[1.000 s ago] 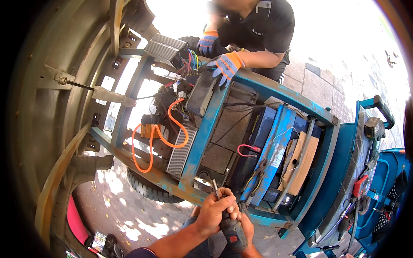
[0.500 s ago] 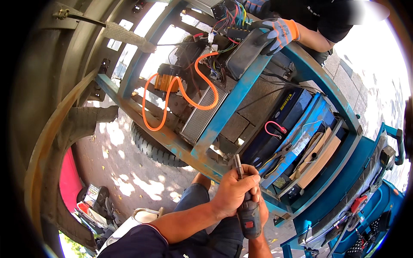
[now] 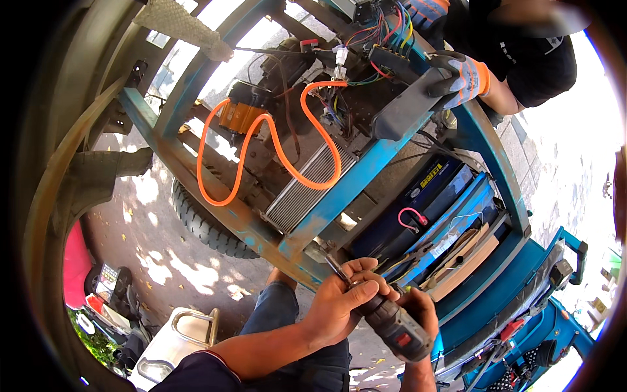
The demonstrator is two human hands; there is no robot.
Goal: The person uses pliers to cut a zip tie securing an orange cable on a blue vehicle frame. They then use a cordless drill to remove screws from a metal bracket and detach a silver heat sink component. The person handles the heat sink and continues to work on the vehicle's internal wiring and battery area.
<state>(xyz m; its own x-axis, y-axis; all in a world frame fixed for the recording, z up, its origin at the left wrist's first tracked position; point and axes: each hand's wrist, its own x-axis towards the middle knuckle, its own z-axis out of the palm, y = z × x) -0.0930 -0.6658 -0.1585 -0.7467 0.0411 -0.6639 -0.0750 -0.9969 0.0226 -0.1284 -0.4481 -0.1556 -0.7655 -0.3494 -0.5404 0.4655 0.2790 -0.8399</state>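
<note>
A dark cordless drill [image 3: 400, 330] with a long socket bit [image 3: 337, 269] is tilted in front of my body, its bit pointing up and left. My left hand [image 3: 336, 307] curls around its front end, thumb and fingers at the chuck. On the far side of the drill, my right hand [image 3: 421, 308] grips the tool, partly hidden behind its body. The bit's tip is close to the near rail of the blue metal frame [image 3: 287, 247]; whether they touch I cannot tell.
Across the frame, a co-worker's gloved hand [image 3: 467, 80] holds a black flat cover [image 3: 411, 108]. An orange cable [image 3: 243, 163] loops over a finned metal unit [image 3: 310, 189]. Dark blue batteries [image 3: 405, 202] sit at right. A white stool-like seat [image 3: 171, 346] stands at lower left.
The drill has swung from nearly upright to a slant, its rear end moving right. The co-worker's cover has shifted to the right, and my view has moved a little.
</note>
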